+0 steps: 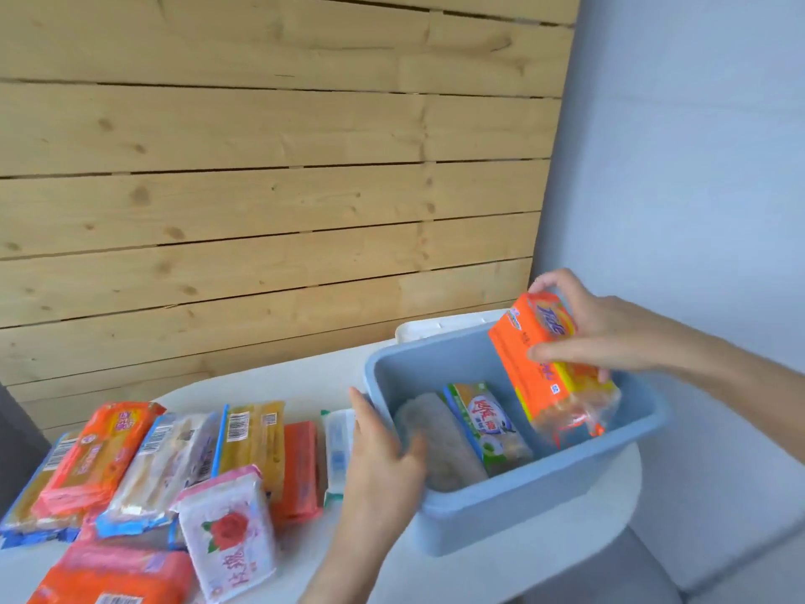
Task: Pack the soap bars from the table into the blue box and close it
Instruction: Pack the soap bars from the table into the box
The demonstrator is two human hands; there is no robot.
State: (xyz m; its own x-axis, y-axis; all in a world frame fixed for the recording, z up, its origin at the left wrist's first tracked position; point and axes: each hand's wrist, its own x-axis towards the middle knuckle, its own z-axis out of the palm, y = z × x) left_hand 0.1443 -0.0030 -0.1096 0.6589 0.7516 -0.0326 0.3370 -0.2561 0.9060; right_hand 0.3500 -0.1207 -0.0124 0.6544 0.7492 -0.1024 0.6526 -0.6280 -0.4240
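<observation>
Orange-wrapped soap bar [553, 372] gripped in the right hand [610, 337], tilted over the blue box [522, 507]; left hand [383, 464] clasping its wall. Could wedge crooked beside packed bars [488, 425] if lowered slanted.

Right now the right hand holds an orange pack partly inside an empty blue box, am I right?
Not empty: the head view shows a green bar and a pale bar in the box. The right hand does hold the orange pack partly inside.
</observation>
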